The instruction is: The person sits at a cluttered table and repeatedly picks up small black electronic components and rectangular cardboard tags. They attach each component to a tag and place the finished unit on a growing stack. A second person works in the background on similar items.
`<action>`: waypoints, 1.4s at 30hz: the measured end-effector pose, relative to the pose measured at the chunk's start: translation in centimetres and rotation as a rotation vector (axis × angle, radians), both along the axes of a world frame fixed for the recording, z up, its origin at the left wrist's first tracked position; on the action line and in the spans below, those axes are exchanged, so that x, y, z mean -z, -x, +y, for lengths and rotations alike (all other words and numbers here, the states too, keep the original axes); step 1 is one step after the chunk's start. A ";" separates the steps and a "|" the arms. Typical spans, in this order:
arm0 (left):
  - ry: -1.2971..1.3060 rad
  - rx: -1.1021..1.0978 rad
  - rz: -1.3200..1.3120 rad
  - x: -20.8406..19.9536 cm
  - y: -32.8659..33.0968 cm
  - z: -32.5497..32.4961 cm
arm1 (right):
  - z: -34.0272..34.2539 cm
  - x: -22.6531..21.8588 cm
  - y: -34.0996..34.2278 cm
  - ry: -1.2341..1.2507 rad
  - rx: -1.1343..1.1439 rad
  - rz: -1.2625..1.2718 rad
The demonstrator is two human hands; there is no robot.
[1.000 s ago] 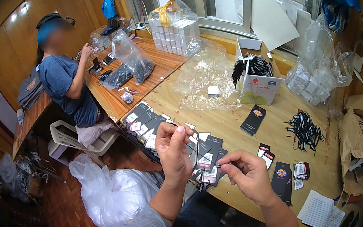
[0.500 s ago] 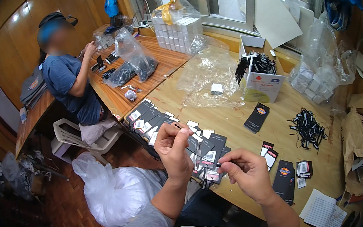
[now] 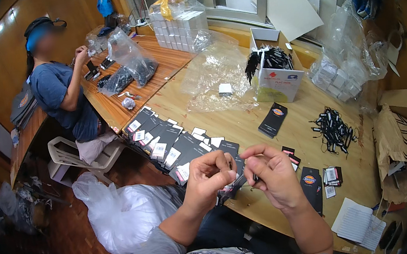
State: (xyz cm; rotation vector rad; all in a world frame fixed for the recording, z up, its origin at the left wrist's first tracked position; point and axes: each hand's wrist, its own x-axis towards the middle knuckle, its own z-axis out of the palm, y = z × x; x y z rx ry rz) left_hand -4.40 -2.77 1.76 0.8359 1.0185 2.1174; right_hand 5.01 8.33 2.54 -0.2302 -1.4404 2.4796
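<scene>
My left hand point(image 3: 209, 177) is closed in a pinch above the table's near edge. Close beside it, my right hand point(image 3: 273, 177) pinches with thumb and forefinger. Between them they hold a thin black hang-tag string, mostly hidden by the fingers; a dark bit of it point(image 3: 256, 177) shows at my right fingertips. Below and left of the hands, overlapping black hang tags point(image 3: 178, 149) with white barcode labels spread along the edge. A pile of black tag strings point(image 3: 334, 130) lies to the right. A black tag stack point(image 3: 272, 120) sits beyond my hands.
A white box point(image 3: 280, 86) holds bundled black strings. Small label cards point(image 3: 332, 176), another black tag point(image 3: 312, 190) and a lined notebook point(image 3: 358, 225) lie at right. Clear plastic point(image 3: 215, 77) covers part of the table point(image 3: 233, 123). A co-worker point(image 3: 56, 89) sits far left; a white bag point(image 3: 128, 217) stands beside me.
My hands have come together; the string stretched between them before is now mostly hidden. My left hand has moved down and right. The whole view has shifted slightly.
</scene>
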 end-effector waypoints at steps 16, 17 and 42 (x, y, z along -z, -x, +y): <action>0.033 0.201 0.094 0.3 0.1 0.1 | -0.3 -0.6 -0.4 -0.131 -0.023 0.075; -0.018 0.230 0.105 0.6 0.1 0.3 | -0.3 -0.6 -0.5 -0.121 0.000 0.079; 0.005 -0.135 0.568 3.0 -1.2 -0.3 | -0.7 -1.7 -1.9 -0.512 0.555 0.235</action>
